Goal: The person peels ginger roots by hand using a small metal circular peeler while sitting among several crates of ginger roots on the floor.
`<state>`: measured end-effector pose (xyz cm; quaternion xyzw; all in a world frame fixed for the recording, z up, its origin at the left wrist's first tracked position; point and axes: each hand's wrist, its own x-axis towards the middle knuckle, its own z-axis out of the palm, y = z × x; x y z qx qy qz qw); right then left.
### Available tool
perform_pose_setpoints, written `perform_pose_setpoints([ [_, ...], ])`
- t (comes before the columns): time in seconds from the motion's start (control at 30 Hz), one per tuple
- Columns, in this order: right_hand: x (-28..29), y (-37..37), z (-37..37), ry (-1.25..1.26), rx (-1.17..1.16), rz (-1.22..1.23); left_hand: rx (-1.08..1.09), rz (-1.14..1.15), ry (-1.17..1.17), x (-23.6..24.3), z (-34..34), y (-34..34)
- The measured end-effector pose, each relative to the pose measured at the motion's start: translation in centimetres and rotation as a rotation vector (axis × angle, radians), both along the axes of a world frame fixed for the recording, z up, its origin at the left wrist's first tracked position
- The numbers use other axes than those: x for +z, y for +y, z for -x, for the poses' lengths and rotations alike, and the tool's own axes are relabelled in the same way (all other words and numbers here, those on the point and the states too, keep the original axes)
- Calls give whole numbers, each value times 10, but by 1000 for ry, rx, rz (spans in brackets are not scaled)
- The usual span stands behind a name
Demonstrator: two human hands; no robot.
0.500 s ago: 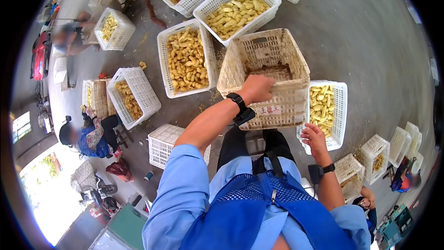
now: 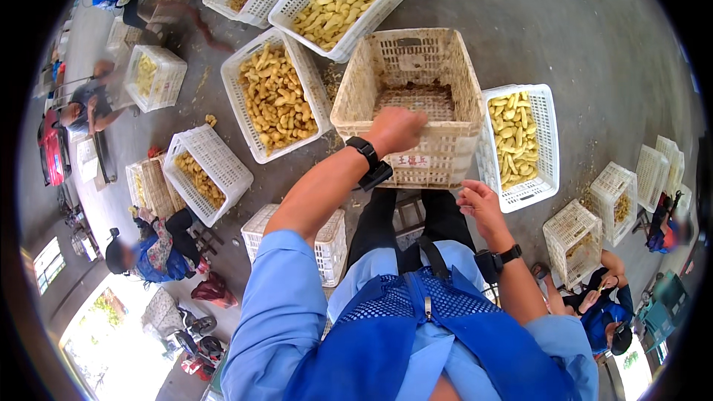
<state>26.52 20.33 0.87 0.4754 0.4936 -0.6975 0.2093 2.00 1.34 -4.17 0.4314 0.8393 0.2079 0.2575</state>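
My left hand (image 2: 397, 132) is closed over the near rim of a dirty, beige plastic crate (image 2: 438, 152). That crate holds no roots; brown dirt lies on its bottom. Near its right front corner hovers my right hand (image 2: 481, 209), fingers loosely bent and apart, with nothing visible in it. Just beyond that hand, a white crate (image 2: 546, 145) contains pale yellow, elongated roots (image 2: 512, 137). Left of the beige crate stands another white crate (image 2: 234, 96) full of knobbly yellow-brown roots that look like ginger (image 2: 275, 96).
Behind is a white crate (image 2: 397, 4) of pale roots. An upturned white crate (image 2: 327, 252) sits by my left leg, and a stool (image 2: 407, 219) between my legs. Seated people (image 2: 160, 252) work at left and lower right. More crates (image 2: 572, 241) stand at right.
The view has shifted, so the crates sit higher and mostly further left. My right hand has come away from the right crate's rim toward my body. My left hand keeps its grip.
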Motion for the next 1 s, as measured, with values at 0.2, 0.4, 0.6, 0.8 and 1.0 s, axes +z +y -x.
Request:
perform_pose_setpoints([
  [0.2,-23,2,2,8,5,-3,-80,-29,34,-34,-15,13],
  [0.4,-38,-14,-25,-79,44,38,-68,-22,121,-114,-61,-23],
  [0.6,-64,-48,-28,-111,226,156,-100,237,79,-161,-94,-64],
  [0.8,-97,-48,-15,-127,360,160,77,363,29,-210,-119,-88],
  [1.0,-101,-43,10,-139,392,39,302,315,110,-219,-142,-92],
])
